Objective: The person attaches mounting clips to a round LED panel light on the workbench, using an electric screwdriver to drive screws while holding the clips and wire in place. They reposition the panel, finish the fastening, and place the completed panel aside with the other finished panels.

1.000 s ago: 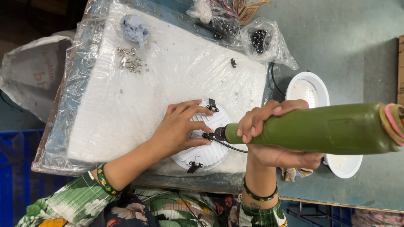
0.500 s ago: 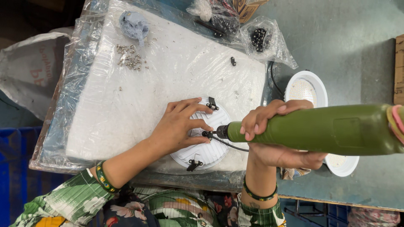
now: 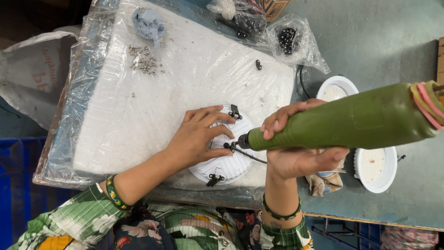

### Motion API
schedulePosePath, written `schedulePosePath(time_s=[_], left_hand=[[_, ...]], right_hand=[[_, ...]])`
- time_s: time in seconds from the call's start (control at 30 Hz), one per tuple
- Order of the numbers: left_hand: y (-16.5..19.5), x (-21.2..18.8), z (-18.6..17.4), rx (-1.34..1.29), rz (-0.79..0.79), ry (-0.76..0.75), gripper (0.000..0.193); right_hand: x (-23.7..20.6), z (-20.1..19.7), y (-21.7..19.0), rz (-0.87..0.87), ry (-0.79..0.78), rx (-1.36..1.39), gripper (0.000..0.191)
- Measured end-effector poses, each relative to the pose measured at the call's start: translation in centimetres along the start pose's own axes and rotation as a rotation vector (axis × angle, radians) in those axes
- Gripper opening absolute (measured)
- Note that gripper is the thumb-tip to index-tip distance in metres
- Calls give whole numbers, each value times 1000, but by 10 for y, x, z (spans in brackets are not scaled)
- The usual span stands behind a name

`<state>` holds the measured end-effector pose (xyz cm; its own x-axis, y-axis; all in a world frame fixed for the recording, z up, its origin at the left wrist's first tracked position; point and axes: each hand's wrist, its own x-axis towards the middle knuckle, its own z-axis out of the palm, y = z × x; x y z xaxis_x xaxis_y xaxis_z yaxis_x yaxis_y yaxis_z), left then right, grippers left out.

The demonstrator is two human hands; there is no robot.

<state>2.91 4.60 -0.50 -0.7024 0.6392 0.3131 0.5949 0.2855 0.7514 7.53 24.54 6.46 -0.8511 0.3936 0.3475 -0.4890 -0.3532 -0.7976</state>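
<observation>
A round white lamp housing (image 3: 227, 165) with black spring clips lies back-up on a white foam pad (image 3: 185, 83). My left hand (image 3: 199, 136) rests flat on it, fingers spread, pressing it down. My right hand (image 3: 298, 143) grips a green electric screwdriver (image 3: 342, 121), held nearly level. Its bit tip touches the housing's back close to my left fingertips, beside a thin black wire.
Loose screws (image 3: 143, 60) and a grey rag (image 3: 149, 24) lie on the pad's far left. Plastic bags of black parts (image 3: 289, 37) sit at the far edge. Two more white round lamps (image 3: 375, 167) lie on the green table to the right, by a folded cloth (image 3: 326, 183).
The screwdriver and both hands have barely shifted; the view has moved slightly.
</observation>
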Motion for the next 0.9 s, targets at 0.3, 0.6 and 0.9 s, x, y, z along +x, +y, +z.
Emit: schedulePosePath(time_s=[0.3,0.6,0.9], left_hand=[[1,0,0,-14,-28,-5,38],[2,-2,0,12,-4,-4,34],[1,-2,1,14,14,2,27]], right_hand=[[4,11,-2,54,-21,-85,91],[5,17,-6,37,-38,-51,97],[7,15,-4,23,-34,-89,99]])
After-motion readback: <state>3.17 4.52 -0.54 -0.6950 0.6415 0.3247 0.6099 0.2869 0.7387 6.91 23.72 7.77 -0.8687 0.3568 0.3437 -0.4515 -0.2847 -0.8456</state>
